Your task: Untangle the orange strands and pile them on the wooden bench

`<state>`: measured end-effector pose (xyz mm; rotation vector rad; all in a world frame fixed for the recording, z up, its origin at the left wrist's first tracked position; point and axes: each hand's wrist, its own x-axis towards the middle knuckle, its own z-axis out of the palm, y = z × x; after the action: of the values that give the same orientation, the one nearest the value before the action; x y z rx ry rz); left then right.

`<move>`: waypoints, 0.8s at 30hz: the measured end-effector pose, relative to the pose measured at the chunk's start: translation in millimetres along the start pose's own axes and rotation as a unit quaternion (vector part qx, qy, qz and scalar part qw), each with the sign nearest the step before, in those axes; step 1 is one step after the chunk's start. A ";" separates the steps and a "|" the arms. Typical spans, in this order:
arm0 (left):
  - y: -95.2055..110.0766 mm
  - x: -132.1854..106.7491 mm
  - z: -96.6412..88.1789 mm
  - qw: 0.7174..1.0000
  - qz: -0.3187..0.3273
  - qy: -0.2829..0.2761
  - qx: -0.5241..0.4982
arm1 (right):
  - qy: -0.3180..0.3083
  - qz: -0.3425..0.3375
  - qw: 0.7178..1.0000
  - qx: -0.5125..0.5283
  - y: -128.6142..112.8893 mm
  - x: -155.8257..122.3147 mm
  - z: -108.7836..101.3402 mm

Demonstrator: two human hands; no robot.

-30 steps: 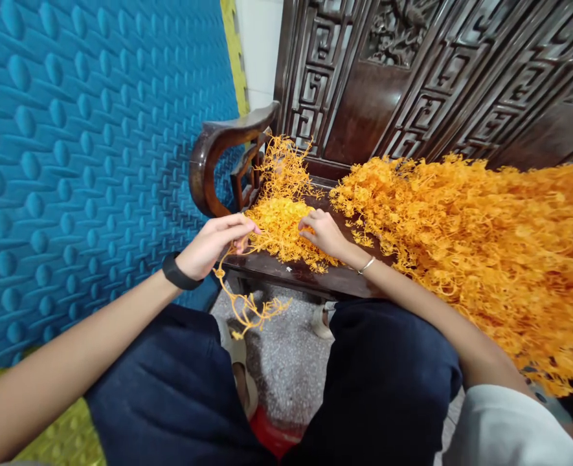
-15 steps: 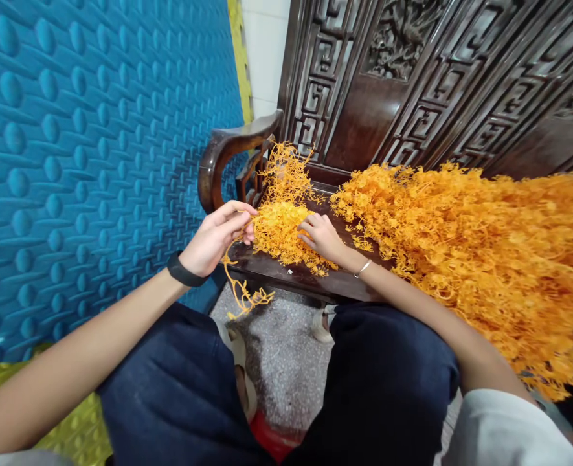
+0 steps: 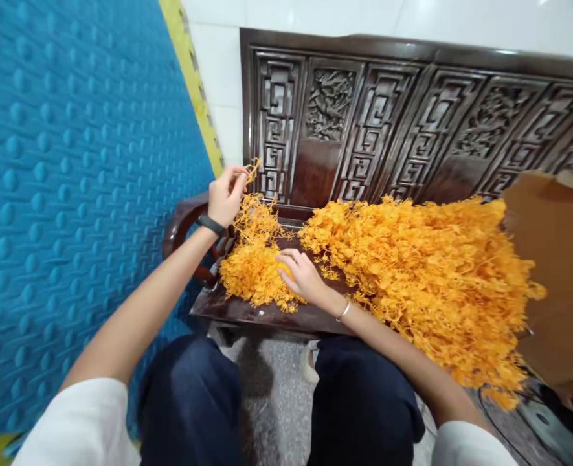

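Note:
My left hand (image 3: 226, 193), with a black band on its wrist, is raised above the bench's armrest, its fingers pinched on an orange plastic sprig (image 3: 253, 213) that trails down toward the seat. On the small orange pile (image 3: 252, 275) at the bench's left end rests my right hand (image 3: 302, 275), wearing a thin bracelet; its fingers press into the sprigs. A much larger heap of orange sprigs (image 3: 422, 272) covers the seat to the right.
The dark carved wooden bench (image 3: 267, 316) has a tall carved back (image 3: 364, 136) and a curved armrest (image 3: 179, 223). A blue bumpy padded panel (image 3: 72, 181) stands on the left. A brown cardboard box (image 3: 558, 259) sits at the right. My knees are below, over grey speckled floor.
My left hand has lifted from the seat's front edge up over the armrest, carrying the sprig with it. My right hand stays on the small pile. The view has tilted upward.

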<state>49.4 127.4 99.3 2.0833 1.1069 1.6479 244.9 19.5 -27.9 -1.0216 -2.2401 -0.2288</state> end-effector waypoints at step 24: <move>-161.9 76.3 108.3 0.845 -0.046 -0.266 0.462 | -0.204 -0.025 0.956 0.208 -0.5 -33.8 -9.5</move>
<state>89.1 316.3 18.4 2.6760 1.9463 0.3568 265.4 -5.3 -41.9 -0.8336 -2.5276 0.4598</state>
